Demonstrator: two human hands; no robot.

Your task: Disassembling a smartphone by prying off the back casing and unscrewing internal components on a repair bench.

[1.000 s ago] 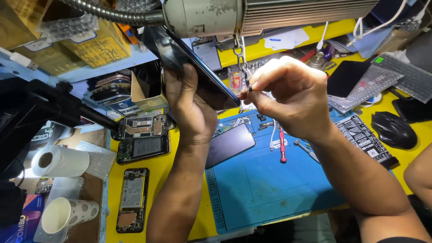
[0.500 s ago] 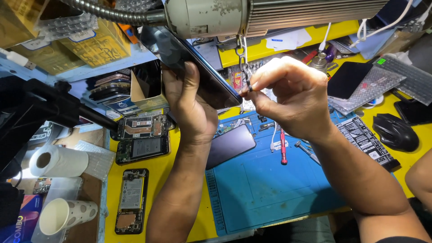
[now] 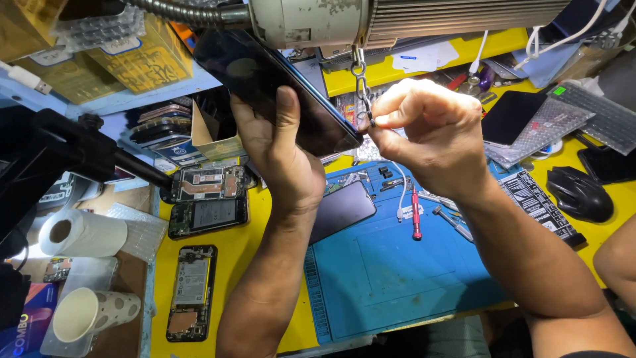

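My left hand (image 3: 281,156) grips a dark smartphone (image 3: 265,76), raised under the lamp with its glossy face tilted toward me. My right hand (image 3: 430,132) is pinched on a small thin tool (image 3: 369,120) whose tip touches the phone's lower right corner. Both hands hover above a blue work mat (image 3: 397,272) on the yellow bench.
A grey lamp head (image 3: 397,20) with a hanging chain sits just above. On the bench lie two opened phones (image 3: 207,202) (image 3: 192,292), a dark screen panel (image 3: 341,209), a red screwdriver (image 3: 416,215), a black mouse (image 3: 580,192), a paper roll (image 3: 79,232) and a cup (image 3: 89,311).
My right hand shifted slightly left and down along the phone's edge; the phone stays held in my left hand.
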